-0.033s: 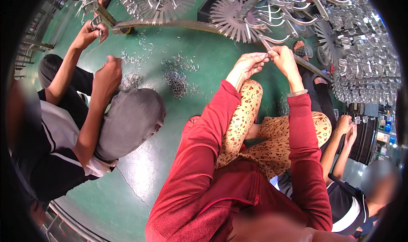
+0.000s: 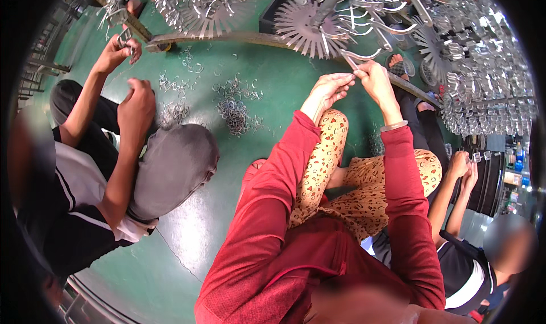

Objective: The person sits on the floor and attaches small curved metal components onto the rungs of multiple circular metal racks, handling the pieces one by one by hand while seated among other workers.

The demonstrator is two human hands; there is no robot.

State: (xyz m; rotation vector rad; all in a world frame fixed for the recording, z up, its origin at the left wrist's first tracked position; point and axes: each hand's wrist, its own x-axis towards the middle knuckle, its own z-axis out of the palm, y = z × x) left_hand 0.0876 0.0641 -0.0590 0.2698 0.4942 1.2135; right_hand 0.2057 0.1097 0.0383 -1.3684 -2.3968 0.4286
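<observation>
In front of my knees my two hands meet just below a rack of metal parts. My right hand (image 2: 376, 85) is closed, its fingers pinching the lower end of a bent silver metal piece (image 2: 360, 57) that points up toward the rack. Close beside it, my left hand (image 2: 331, 92) has thumb and fingertips pressed together. Whatever lies between those fingertips is too small to make out. Just above the bent piece is a slotted, fan-shaped metal disc (image 2: 310, 28) on a grey rod.
A wooden beam (image 2: 227, 38) crosses behind my hands. Small curved metal pieces (image 2: 234, 112) lie heaped on the green floor (image 2: 187, 233). Hanging clear and silvery parts (image 2: 489, 85) crowd the right. Co-workers sit either side, one holding a metal part (image 2: 124, 37).
My hands stay together at the bent metal piece, with only slight finger movement. The whole view has shifted a little. At left, the co-worker's nearer hand has moved slightly.
</observation>
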